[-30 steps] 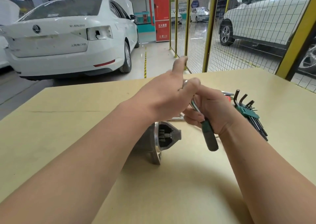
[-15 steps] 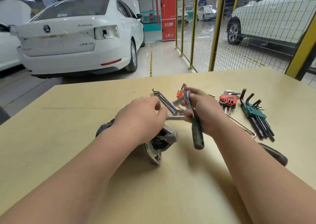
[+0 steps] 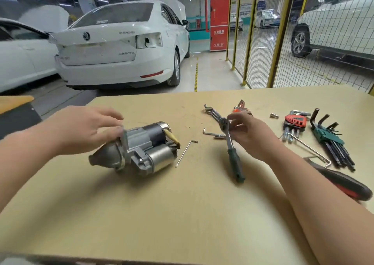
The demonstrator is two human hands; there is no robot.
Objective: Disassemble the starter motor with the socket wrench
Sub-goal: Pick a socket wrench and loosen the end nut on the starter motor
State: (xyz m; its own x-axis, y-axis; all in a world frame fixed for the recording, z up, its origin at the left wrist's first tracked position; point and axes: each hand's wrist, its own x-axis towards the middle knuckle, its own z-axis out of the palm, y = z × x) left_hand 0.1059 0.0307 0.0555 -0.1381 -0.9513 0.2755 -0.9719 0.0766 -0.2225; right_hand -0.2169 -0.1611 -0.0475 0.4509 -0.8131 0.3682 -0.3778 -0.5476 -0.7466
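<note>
The grey metal starter motor [image 3: 139, 147] lies on its side on the tan table [image 3: 182, 214], nose to the left, its two cylinders pointing right. My left hand [image 3: 85, 129] hovers over its left flange with fingers spread, thumb at the flange edge; a firm grip is not evident. The socket wrench [image 3: 232, 149], chrome shaft with a dark green handle, slants down toward me. My right hand [image 3: 249, 135] holds it by the shaft just below the ratchet head, fingertips pinching at the head.
Loose hex keys [image 3: 187, 152] lie between motor and wrench. A red hex key set [image 3: 294, 123], a green hex key set [image 3: 332, 141], a small socket [image 3: 274, 115] and a black-red handled tool [image 3: 344, 181] lie at the right. White cars and a yellow fence stand beyond the table.
My left hand came off the wrench head, dropped to the motor and turned it so its body lies across the table. My right hand kept the wrench and shifted right.
</note>
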